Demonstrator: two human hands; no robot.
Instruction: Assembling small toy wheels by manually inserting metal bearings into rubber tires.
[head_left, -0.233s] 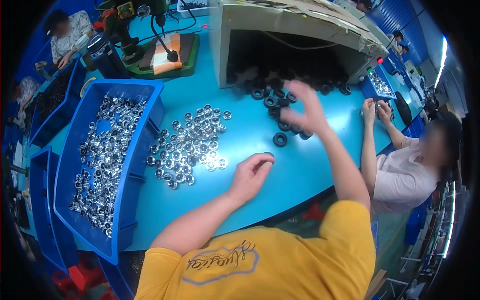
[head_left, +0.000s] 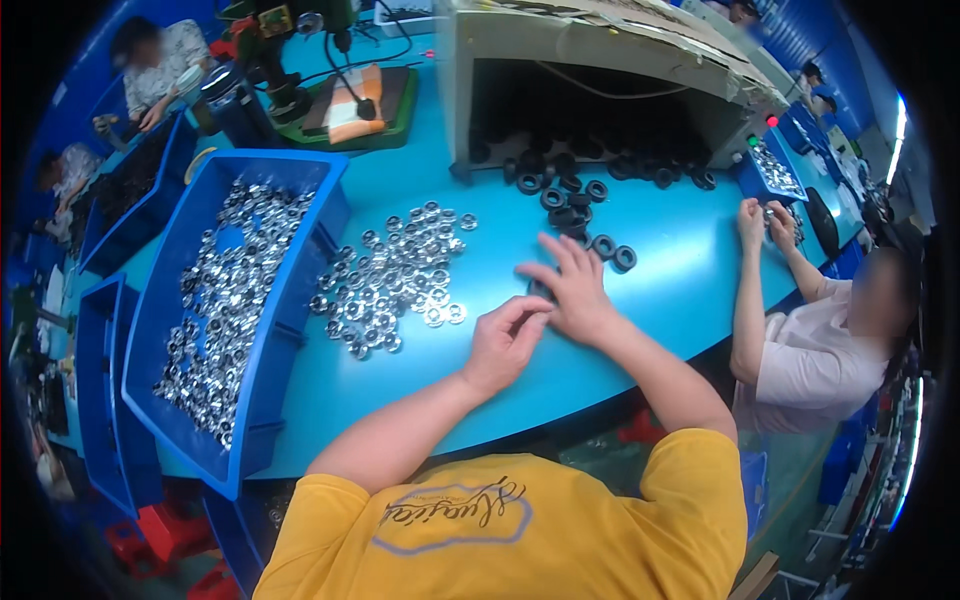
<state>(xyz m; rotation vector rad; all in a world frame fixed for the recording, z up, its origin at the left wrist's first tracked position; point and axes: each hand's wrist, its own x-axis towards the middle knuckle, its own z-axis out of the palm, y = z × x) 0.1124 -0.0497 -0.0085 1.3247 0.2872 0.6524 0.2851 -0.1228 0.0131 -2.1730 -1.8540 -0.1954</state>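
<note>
While flat on the table, right hand (head_left: 575, 290) covers 1 black ring (head_left: 541, 290) — left hand (head_left: 505, 340) beside.

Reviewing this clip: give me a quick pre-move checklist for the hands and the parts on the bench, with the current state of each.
1. Left hand within reach of the silver rings on the table: ok.
2. Right hand flat over a black ring: ok, ring mostly hidden.
3. Left hand holding a part: cannot tell, fingers curled.
4. Black rings in reach ahead: ok.
5. Blue bin stocked with silver parts: ok.
6. Neighbouring person's hands apart from this work area: ok.
</note>
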